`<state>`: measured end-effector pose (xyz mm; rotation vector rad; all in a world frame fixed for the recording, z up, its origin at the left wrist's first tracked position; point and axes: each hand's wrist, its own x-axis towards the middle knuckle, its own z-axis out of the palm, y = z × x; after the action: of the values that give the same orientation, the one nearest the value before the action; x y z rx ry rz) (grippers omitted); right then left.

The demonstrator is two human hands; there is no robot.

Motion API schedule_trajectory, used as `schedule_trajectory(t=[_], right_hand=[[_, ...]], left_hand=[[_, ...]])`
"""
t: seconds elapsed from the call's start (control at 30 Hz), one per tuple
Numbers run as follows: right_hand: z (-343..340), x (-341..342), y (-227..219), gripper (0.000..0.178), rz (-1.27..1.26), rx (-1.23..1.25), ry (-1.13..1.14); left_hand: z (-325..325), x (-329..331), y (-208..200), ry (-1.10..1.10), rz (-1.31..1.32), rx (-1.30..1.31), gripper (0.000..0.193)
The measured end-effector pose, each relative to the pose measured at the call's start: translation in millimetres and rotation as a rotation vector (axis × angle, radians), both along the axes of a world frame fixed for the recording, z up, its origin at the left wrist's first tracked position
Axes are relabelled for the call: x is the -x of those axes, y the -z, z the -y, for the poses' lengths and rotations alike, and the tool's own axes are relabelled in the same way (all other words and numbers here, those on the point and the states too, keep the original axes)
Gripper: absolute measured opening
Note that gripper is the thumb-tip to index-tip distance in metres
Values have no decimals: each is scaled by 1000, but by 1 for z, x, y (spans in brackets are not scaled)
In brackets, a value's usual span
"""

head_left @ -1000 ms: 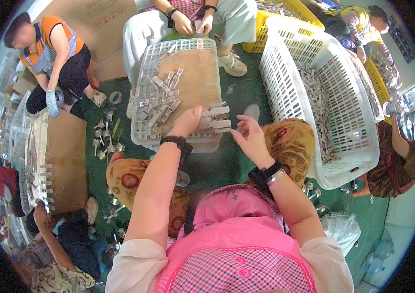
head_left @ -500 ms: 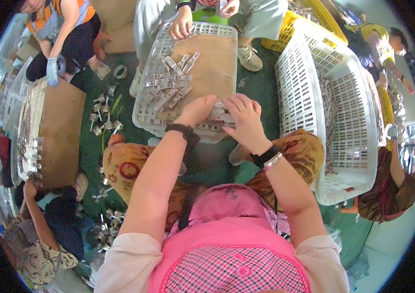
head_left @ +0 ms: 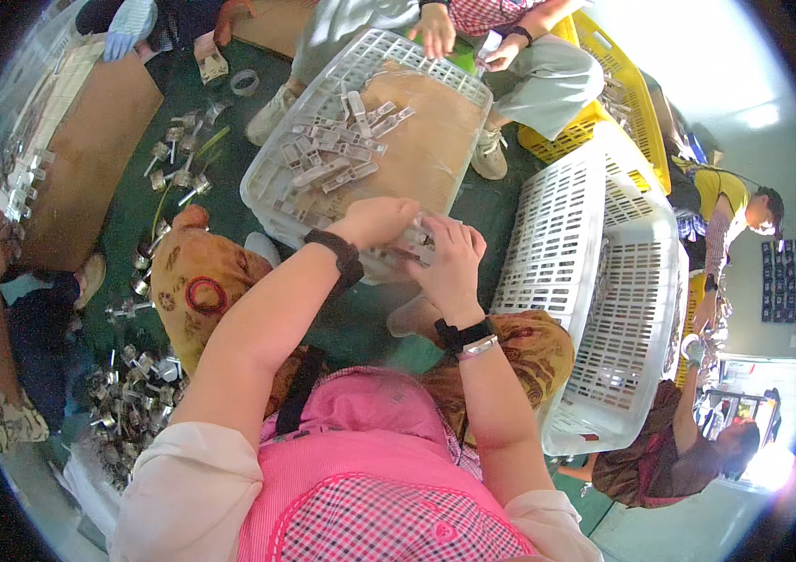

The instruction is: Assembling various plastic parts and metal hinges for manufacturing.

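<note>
My left hand (head_left: 381,221) is closed in a fist-like curl above the near edge of a white crate (head_left: 262,183), its fingertips facing my right hand (head_left: 454,260). The right hand's fingers curl around a small pale slotted piece (head_left: 411,247), with the thumb underneath. Whether the left fingers grip that same piece is hidden. A brown cardboard sheet (head_left: 421,122) lies on the crate. Beside my left hand, a loose pile of pale, elongated, clip-like pieces (head_left: 332,150) rests on it.
Opposite sits a person whose hand (head_left: 434,31) is at the crate's far edge. White perforated baskets (head_left: 548,234) stand to my right, a yellow basket (head_left: 627,75) behind them. On the green floor to my left lie several metal knob-like parts (head_left: 135,398). Other people work on both sides.
The view has swung, so the crate and my hands appear turned and shifted. My hands remain together at the crate's near edge. The person opposite shows more, holding a pale piece.
</note>
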<state>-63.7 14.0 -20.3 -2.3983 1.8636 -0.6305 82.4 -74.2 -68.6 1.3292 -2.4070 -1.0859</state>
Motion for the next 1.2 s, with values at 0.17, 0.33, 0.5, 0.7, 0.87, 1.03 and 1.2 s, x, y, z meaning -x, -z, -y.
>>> schedule_trajectory(t=[0.17,0.33,0.5,0.7,0.87,1.03,1.2], right_hand=[[1,3,2,57,7,2,2],[1,2,0,56,24,-6,0],[4,4,-4,56,35,-22,28],[12,-1,-5,56,57,14,16],[11,-6,-15,57,61,-34,8],[-3,0,-12,56,60,-9,20],[-10,6,-7,57,97,4,20]], left_hand=[[-3,3,-11,-88,-71,-204,43],[-14,-2,-9,-155,-146,43,46],[-21,-10,-8,-110,-64,233,41],[-12,-15,7,-52,-57,441,29],[-14,-20,-1,85,66,595,18],[-26,-8,3,98,98,512,17],[-33,-5,11,-34,-93,325,23]])
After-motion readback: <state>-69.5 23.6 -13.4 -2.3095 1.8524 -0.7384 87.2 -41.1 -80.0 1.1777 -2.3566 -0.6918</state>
